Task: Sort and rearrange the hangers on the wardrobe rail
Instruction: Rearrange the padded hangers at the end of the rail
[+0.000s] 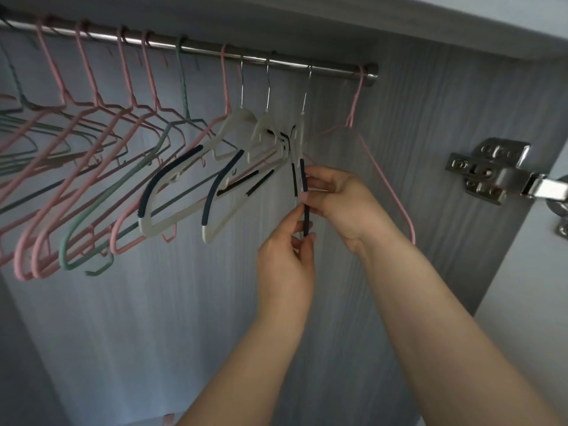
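Pink, green, cream-and-navy hangers (172, 192)

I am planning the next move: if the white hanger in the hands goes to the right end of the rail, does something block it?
Yes. One pink hanger hangs on the rail between the white hanger and the rail's right end.

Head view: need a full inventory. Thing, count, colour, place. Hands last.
rail: 1, silver, across the top
pink hangers: at least 6, pink, most left and middle of the rail, one at its right end
green hangers: at least 2, green, among the pink ones on the left
cream hangers: 3, cream with dark strips, metal hooks, right of middle
hinge: 1, silver, right side panel
back panel: 1, grey
left hand: pinches rightmost cream hanger low down
right hand: grips it higher up
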A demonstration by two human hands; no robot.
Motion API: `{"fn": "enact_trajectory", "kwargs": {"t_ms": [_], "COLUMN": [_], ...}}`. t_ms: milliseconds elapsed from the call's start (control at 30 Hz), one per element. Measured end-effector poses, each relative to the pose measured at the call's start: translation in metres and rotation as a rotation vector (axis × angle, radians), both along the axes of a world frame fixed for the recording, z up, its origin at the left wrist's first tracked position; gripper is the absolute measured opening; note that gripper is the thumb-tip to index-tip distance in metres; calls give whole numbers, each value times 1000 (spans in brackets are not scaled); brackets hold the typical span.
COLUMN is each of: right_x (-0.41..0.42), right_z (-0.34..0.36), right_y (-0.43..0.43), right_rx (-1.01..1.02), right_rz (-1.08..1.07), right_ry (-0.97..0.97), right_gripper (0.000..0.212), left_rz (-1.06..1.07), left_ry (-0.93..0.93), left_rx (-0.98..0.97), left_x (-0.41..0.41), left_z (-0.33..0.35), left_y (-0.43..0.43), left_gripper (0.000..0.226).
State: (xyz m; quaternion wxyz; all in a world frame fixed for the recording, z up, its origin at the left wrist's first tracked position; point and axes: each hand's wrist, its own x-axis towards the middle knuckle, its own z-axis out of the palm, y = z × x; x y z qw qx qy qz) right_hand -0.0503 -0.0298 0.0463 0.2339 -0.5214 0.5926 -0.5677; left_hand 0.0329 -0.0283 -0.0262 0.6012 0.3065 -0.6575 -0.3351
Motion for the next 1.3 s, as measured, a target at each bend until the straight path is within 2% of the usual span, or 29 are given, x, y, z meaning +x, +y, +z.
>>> {"fn": "enact_trajectory", "kwargs": {"t_ms": [67,133,233,267,333,467,567,700,900,967,1067,1100,1167,1233,1300], "right_x": [2,-3,-23,-30,-43,-52,-60,-65,-67,-66,-59,-55,-42,-34,-26], "right_z": [0,0,0,0,-4,-11,-10,-8,-9,-9,-6,-4,3,9,14], "right_y": [3,8,26,33,43,43,34,30,30,32,39,43,47,42,32], "right_rx": [0,-5,-212,-276,-272,4,26,-25,-22,-2,63,29,-181,-250,-171], "right_rz": [45,-4,-408,-543,-665,-586,-549,-566,-608,-614,-689,-719,-704,-581,-374], "right_ry": [24,182,624,725,800,716,580,498,474,515,753,839,892,804,534], "right_gripper": [46,40,33,33,39,50,50,47,50,47,41,41,38,30,31], "left_rz": [6,11,132,167,132,-82,-157,-59,25,6,-3,-8,-34,-59,-83], "left_ry": [12,17,8,21,42,20,10,52,54,29,-26,-40,-38,-15,3], "left_rx": [-4,-12,-177,-263,-355,-263,-192,-303,-312,-272,-211,-192,-167,-160,-138], "left_x": [2,3,3,1,-9,-35,-46,-42,-40,-41,-40,-39,-38,-36,-35], "left_z": [-2,-4,-4,-4,-4,-12,-18,-16,-12,-13,-16,-17,-16,-13,-8], "left_y": [0,1,8,12,25,44,42,41,29,25,23,22,20,16,14], "left_gripper": [40,40,45,45,40,34,35,25,49,55,61,61,58,52,49]}}
